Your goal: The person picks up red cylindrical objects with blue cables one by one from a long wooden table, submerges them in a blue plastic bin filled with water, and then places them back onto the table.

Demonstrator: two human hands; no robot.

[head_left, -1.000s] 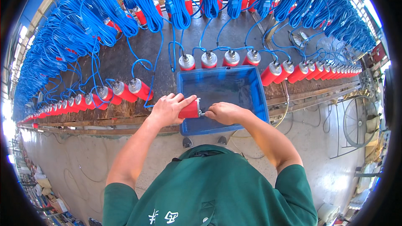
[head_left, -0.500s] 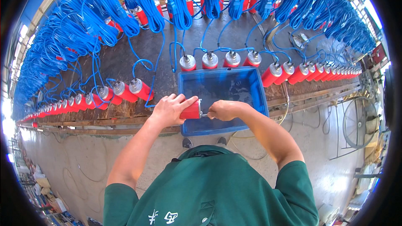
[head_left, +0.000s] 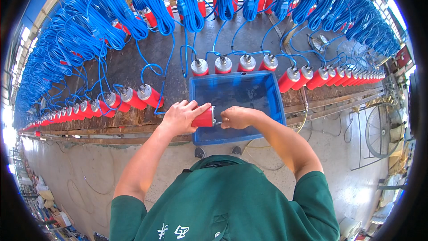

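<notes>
My left hand (head_left: pixel 180 117) is wrapped round a red cylinder (head_left: pixel 204 119) with a silver end cap, held lying on its side over the near left part of a blue plastic crate (head_left: pixel 279 101). The capped end points right. There, the fingers of my right hand (head_left: pixel 242 118) are pinched together close to a small metal fitting (head_left: pixel 217 123) that sticks out of the cap. Whatever lies between those fingertips is hidden.
Red cylinders with silver tops (head_left: pixel 224 65) line the bench edge on both sides and behind the crate. Blue cables run from them to hanging blue coils (head_left: pixel 189 4) at the back. A hose (head_left: pixel 306 111) drops off the bench to the right, near a wheel-like frame (head_left: pixel 379 129).
My right hand has turned a little at the fitting, its fingertips shifting slightly. My left hand and the red cylinder have stayed in place.
</notes>
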